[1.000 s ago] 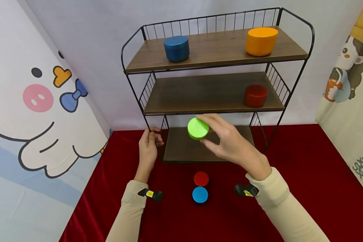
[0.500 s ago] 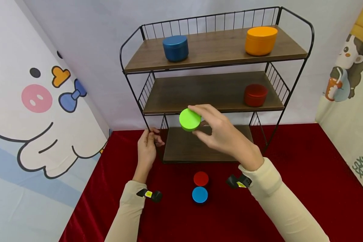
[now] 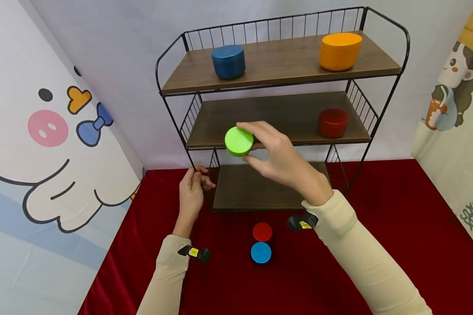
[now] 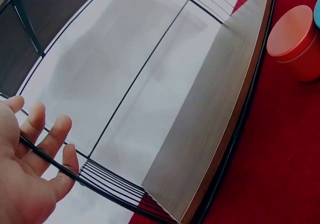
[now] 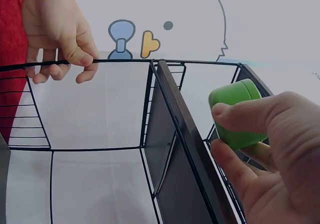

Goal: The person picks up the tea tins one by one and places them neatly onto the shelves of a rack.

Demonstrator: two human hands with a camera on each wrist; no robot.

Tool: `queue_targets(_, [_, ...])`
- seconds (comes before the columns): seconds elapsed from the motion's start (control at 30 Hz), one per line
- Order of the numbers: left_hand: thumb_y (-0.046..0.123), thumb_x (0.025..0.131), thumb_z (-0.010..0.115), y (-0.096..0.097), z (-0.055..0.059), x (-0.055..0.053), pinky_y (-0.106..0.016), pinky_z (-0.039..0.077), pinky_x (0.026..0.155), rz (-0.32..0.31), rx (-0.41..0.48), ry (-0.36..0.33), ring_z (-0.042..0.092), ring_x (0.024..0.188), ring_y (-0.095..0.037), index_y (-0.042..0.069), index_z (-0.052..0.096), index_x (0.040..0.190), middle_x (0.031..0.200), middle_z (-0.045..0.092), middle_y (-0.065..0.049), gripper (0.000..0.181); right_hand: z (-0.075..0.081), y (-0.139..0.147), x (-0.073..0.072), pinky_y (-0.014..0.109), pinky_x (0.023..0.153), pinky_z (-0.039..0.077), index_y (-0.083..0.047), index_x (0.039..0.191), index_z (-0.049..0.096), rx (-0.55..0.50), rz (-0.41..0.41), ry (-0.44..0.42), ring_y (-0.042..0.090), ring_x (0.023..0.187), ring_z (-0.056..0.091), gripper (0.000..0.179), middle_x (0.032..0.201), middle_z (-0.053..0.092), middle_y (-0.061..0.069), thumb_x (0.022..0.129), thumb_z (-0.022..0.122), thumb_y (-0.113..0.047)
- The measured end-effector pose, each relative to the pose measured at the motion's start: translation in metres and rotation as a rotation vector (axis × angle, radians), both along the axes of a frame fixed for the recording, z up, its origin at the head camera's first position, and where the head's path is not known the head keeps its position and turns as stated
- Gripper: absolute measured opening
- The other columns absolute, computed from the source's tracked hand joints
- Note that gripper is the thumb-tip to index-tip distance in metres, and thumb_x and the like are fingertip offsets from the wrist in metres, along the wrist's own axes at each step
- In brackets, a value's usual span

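My right hand (image 3: 280, 155) pinches a small round bright-green lidded tin (image 3: 238, 142) between thumb and fingers. It holds the tin up in front of the middle board's front edge, left of centre; the right wrist view shows the green tin (image 5: 235, 109) beside that board. At the lower left, the fingers of my left hand (image 3: 191, 192) curl round the front left post of a three-tier shelf rack (image 3: 268, 116) with black wire sides and brown boards. In the left wrist view, the left hand's fingers (image 4: 50, 141) wrap round the black post (image 4: 45, 156).
A blue tin (image 3: 228, 62) and an orange tin (image 3: 340, 52) stand on the top board. At the right of the middle board is a dark red tin (image 3: 333, 123). A red-lidded tin (image 3: 262, 232) and a light-blue-lidded tin (image 3: 261, 253) stand on the red cloth (image 3: 382, 210) before the rack.
My right hand has moved up and to the left with the green tin, from before the bottom tier to the middle board's edge. The left hand stays on the post.
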State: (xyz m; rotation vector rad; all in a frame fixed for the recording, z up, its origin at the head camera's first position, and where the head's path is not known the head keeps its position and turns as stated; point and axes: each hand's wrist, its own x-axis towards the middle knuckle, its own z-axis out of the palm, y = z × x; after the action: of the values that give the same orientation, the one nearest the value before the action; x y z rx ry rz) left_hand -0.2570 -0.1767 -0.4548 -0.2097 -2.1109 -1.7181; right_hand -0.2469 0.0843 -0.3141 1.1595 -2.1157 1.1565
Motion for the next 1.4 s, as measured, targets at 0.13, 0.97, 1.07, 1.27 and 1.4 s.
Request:
queue_targets(0.13, [0.025, 0.110, 0.038, -0.001, 0.000, 0.000, -0.028, 0.060, 0.070, -0.007, 0.016, -0.004, 0.068, 0.069, -0.013, -0.006, 0.060, 0.111, 0.081, 0.061, -0.030, 0.038, 0.005, -0.006, -0.007, 0.032, 0.088, 0.062, 0.005, 0.143, 0.053, 0.006, -0.011, -0.031, 0.029, 0.122, 0.062, 0.066, 0.136, 0.059, 0.021, 0.084, 0.081, 0.005])
queue_targets(0.97, [0.024, 0.111, 0.037, -0.002, 0.003, 0.002, -0.026, 0.060, 0.073, -0.039, 0.028, -0.024, 0.069, 0.071, -0.013, -0.007, 0.058, 0.110, 0.082, 0.059, -0.030, 0.037, 0.021, -0.026, -0.022, 0.038, 0.095, 0.058, 0.005, 0.147, 0.049, 0.121, -0.130, -0.175, 0.033, 0.117, 0.063, 0.067, 0.137, 0.057, 0.025, 0.087, 0.079, 0.003])
queue_targets(1.07, [0.025, 0.110, 0.037, -0.002, 0.003, 0.002, -0.026, 0.060, 0.073, -0.044, 0.032, -0.033, 0.069, 0.071, -0.013, -0.007, 0.058, 0.110, 0.082, 0.059, -0.029, 0.037, 0.022, -0.027, -0.023, 0.037, 0.095, 0.059, 0.005, 0.148, 0.047, 0.137, -0.143, -0.211, 0.034, 0.117, 0.063, 0.068, 0.138, 0.057, 0.025, 0.088, 0.079, 0.002])
queue_targets(1.27, [0.026, 0.110, 0.037, -0.002, 0.004, 0.003, -0.027, 0.060, 0.074, -0.052, 0.042, -0.035, 0.069, 0.071, -0.013, -0.008, 0.057, 0.111, 0.082, 0.058, -0.029, 0.040, 0.023, -0.028, -0.023, 0.038, 0.096, 0.059, 0.005, 0.149, 0.047, 0.135, -0.159, -0.224, 0.035, 0.122, 0.061, 0.070, 0.141, 0.055, 0.026, 0.088, 0.080, 0.001])
queue_targets(1.4, [0.026, 0.110, 0.037, -0.003, 0.004, 0.002, -0.027, 0.060, 0.074, -0.055, 0.045, -0.038, 0.069, 0.071, -0.012, -0.010, 0.057, 0.111, 0.082, 0.059, -0.029, 0.041, 0.022, -0.029, -0.024, 0.038, 0.097, 0.058, 0.005, 0.149, 0.046, 0.131, -0.166, -0.227, 0.035, 0.123, 0.061, 0.071, 0.142, 0.054, 0.026, 0.088, 0.080, 0.000])
